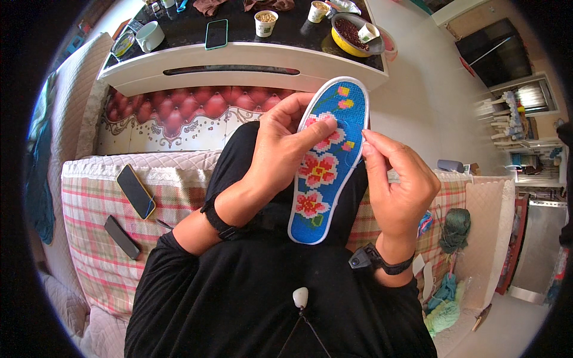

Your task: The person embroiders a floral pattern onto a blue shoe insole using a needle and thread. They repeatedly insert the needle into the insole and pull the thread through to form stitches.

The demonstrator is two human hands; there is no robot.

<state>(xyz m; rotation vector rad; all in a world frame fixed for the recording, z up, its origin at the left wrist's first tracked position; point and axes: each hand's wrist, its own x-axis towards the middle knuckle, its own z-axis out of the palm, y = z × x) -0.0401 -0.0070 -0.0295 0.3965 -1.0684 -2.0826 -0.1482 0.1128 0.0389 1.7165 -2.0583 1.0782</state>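
Note:
A cross-stitched insole (318, 172) with a blue ground, pink and red flowers and a white edge stands over my lap, its wide end away from me. My left hand (282, 147) grips its left edge, thumb on the topmost large flower and fingers behind. At its right edge, the thumb and forefinger of my right hand (394, 179) are pinched together; whether a needle is between them is too small to tell. A thin blue thread lies over the insole near that edge. Both wrists wear black straps, the right one with a small black device.
Ahead, a dark-topped table (188, 58) holds a phone (216, 34), a mug (150, 36), paper cups and a yellow bowl (351, 42). Two dark phone-like objects lie on the plaid sofa cover (89, 201) at left. Yarn balls (455, 228) sit at right.

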